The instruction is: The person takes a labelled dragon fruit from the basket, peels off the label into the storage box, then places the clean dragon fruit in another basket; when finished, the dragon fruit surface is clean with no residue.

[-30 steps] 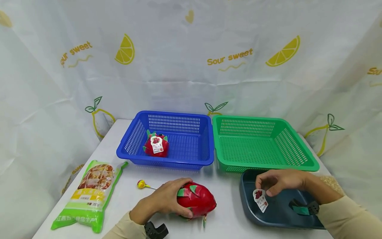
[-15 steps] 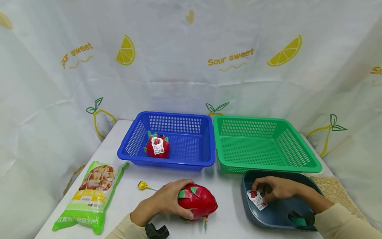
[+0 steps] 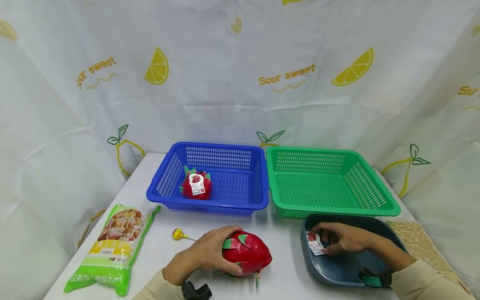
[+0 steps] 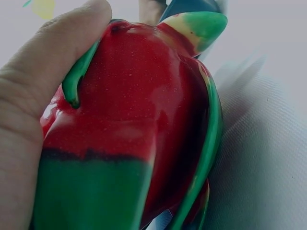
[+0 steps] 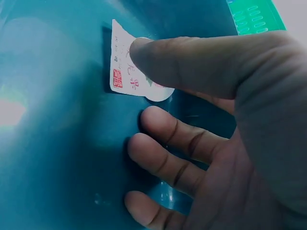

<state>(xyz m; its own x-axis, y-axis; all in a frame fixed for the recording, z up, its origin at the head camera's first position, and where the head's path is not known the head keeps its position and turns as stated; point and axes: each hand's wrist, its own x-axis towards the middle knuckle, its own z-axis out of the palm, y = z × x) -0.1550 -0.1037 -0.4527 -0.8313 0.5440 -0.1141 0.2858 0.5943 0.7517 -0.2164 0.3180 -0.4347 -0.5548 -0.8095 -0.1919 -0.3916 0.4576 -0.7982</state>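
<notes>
On the white table, my left hand point(image 3: 211, 252) grips a red toy dragon fruit point(image 3: 251, 252) with green scales, lying on its side. Its glossy skin point(image 4: 139, 86) fills the left wrist view, with a finger along one side. Over at the right, my right hand point(image 3: 348, 239) reaches into a dark blue basin point(image 3: 348, 268). Thumb and index finger pinch a white paper label point(image 3: 314, 243) printed with a dragon fruit picture, close to the basin's left inner wall. In the right wrist view the thumb covers part of the label point(image 5: 125, 72); the other fingers are loosely bent below it.
Behind stand a blue basket point(image 3: 234, 187) holding another labelled dragon fruit point(image 3: 196, 184) and a green basket point(image 3: 307, 187). A green food packet point(image 3: 112, 250) and a lollipop point(image 3: 179, 234) lie at the left. A tan granular-looking patch point(image 3: 421, 246) lies right of the basin.
My right hand has moved left and lower in the basin with the label, bringing it to the left wall. The left hand and its dragon fruit have stayed in place.
</notes>
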